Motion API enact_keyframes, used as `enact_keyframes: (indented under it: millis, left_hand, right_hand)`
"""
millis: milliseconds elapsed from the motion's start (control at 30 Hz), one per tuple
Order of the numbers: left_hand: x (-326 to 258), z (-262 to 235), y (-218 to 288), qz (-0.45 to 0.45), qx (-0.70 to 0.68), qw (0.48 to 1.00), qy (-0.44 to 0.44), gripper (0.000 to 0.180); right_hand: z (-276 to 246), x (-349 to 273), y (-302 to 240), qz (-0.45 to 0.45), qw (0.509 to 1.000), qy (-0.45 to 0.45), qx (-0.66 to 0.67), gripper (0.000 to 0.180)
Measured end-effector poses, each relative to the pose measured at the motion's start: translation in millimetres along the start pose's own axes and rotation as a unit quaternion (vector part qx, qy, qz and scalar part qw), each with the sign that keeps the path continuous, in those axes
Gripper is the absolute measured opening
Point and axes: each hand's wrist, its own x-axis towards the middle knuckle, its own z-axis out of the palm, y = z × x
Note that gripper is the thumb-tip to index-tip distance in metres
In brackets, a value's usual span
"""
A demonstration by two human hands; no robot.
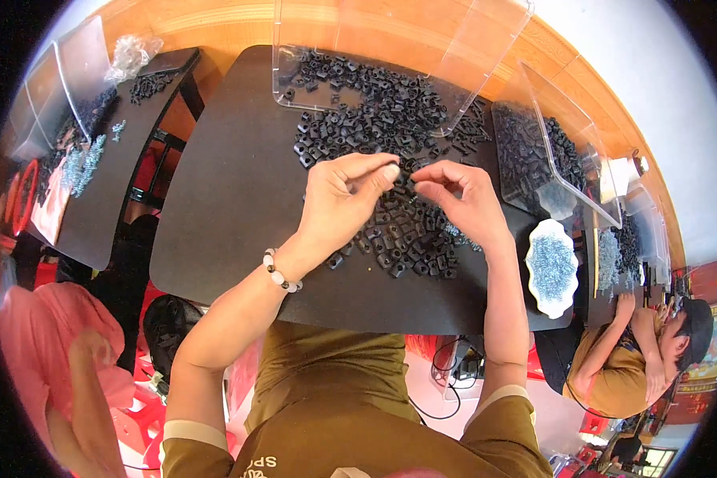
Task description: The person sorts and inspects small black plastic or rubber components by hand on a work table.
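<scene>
Above the heap of small black plastic parts [414, 239], my two hands meet fingertip to fingertip. Thumb and index finger of my left hand [344, 195] are pinched on a small black plastic part, mostly hidden by the fingertips. A bead bracelet circles that wrist. My right hand [468, 205] is closed in a pinch just right of the left fingertips; what it holds is too small to make out. Some small pale blue pieces [458, 237] lie among the black parts under the right hand.
A clear plastic bin [486, 56] lies tipped at the back, black parts spilling out. Another clear bin [570, 159] stands right. A white scalloped dish [551, 313] holds pale blue pieces. Co-workers sit either side: pink clothing [56, 334] left, brown shirt [605, 374] right.
</scene>
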Motion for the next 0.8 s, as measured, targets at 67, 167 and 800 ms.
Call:
enact_keyframes:
  millis: [67, 167, 800]
  left_hand:
    - [2, 0, 6, -0.028, -0.071, 0.997, 0.003, 0.018]
    - [3, -1, 7, -0.051, -0.103, 0.993, -0.012, 0.022]
    - [5, -9, 2, -0.163, -0.226, 0.958, -0.065, 0.027]
  right_hand:
    - [-8, 1, 3, -0.078, 0.947, -0.037, -0.308, 0.015]
    - [-11, 0, 13, -0.088, 0.941, -0.053, -0.322, 0.013]
    - [-8, 4, 19, -0.134, 0.937, -0.084, -0.311, 0.011]
